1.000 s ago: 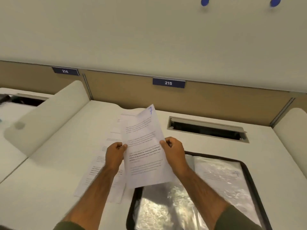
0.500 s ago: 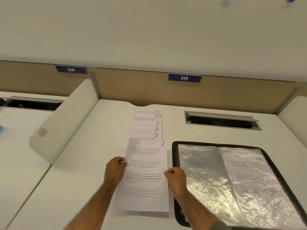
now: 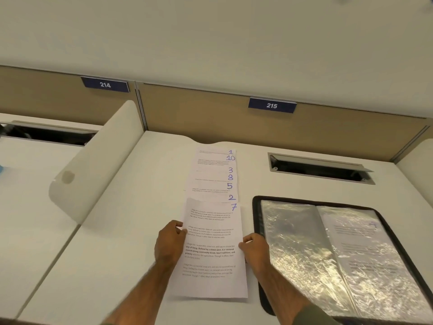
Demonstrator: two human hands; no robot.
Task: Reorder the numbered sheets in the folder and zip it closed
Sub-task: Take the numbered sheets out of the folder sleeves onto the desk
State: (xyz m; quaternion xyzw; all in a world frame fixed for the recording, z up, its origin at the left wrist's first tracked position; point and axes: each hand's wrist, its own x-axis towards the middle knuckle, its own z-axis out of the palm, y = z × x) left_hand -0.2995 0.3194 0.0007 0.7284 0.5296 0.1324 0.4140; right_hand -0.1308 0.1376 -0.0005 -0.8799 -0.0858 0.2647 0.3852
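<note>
Sheet 7 (image 3: pixel 212 233) lowered to desk (image 3: pixel 112 242), left hand (image 3: pixel 169 242) and right hand (image 3: pixel 255 249) each pinching its edge

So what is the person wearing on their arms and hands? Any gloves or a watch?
No gloves: the left hand and right hand are both bare, and no ring, watch or bracelet shows. Both forearms are bare too. An olive-green sleeve covers the right arm near the bottom edge; the left arm leaves the picture before any sleeve clearly shows.
</note>
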